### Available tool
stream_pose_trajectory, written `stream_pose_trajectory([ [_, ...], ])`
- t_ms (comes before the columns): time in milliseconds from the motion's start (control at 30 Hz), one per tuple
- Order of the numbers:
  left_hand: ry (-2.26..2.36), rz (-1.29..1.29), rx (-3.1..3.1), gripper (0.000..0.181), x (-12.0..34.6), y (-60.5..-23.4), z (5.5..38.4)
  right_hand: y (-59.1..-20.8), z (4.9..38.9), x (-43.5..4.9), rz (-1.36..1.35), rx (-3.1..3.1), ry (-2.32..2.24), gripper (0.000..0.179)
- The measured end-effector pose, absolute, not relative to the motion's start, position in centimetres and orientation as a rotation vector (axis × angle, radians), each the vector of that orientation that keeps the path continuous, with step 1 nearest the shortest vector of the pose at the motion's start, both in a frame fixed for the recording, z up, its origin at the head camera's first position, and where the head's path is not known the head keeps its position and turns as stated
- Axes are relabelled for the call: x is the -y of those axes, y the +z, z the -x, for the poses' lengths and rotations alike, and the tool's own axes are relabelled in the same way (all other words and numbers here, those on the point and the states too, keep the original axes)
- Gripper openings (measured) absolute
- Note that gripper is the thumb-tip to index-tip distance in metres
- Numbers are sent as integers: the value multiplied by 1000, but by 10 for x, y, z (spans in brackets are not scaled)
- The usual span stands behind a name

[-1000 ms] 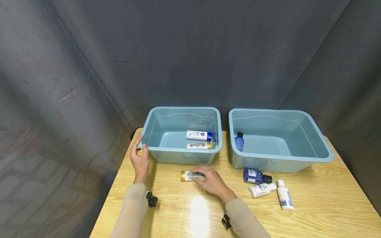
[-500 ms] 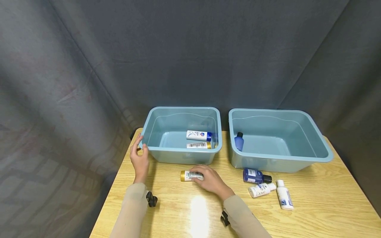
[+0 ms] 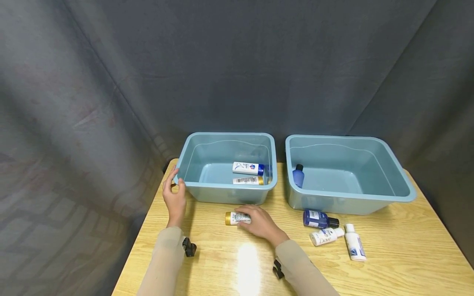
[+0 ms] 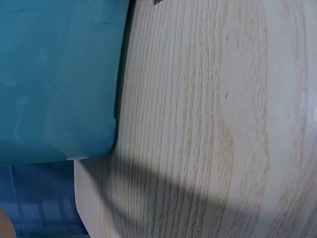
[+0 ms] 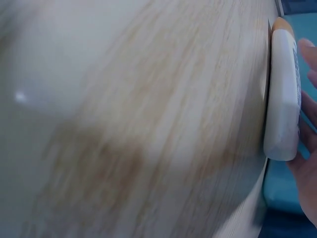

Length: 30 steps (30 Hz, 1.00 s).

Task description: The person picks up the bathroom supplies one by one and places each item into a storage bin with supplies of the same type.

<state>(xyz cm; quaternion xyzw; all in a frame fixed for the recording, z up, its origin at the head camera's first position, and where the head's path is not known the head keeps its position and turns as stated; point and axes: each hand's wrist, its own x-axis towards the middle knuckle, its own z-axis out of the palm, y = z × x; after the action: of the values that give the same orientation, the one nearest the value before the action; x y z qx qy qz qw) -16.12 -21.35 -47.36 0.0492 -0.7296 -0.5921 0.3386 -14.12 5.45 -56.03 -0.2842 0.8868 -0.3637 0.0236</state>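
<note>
A white bottle with a gold cap and dark print (image 3: 237, 218) lies on the table in front of the left bin. My right hand (image 3: 261, 224) grips it, thumb on the near side and fingers on the far side. In the right wrist view the white bottle (image 5: 285, 94) shows side-on, with fingers (image 5: 308, 121) behind it. At the front left corner of the blue-grey left bin (image 3: 226, 193), my left hand (image 3: 175, 203) touches the rim with loosely spread thumb and fingers. That bin holds a white bottle with a blue cap (image 3: 246, 168) and another gold-capped white bottle (image 3: 247, 181).
A second blue-grey bin (image 3: 344, 201) stands to the right, a blue bottle (image 3: 298, 177) inside it. Before it lie a dark blue bottle (image 3: 316, 219), a white Dove bottle (image 3: 326, 237) and another white bottle (image 3: 354, 244). A dark curtain (image 3: 237, 74) hangs behind the wooden table (image 3: 207, 255).
My right hand has shifted slightly left along the gold-capped bottle, covering more of its right end. The bottle stays in almost the same place. The left hand and bins have not moved.
</note>
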Motion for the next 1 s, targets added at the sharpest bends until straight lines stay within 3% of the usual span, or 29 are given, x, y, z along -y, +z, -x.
stream_pose_trajectory([
  [1000, -1512, -106, 1877, 33, 213, -476, 161, -566, 140, -48, 910, -2798, -1047, 47],
])
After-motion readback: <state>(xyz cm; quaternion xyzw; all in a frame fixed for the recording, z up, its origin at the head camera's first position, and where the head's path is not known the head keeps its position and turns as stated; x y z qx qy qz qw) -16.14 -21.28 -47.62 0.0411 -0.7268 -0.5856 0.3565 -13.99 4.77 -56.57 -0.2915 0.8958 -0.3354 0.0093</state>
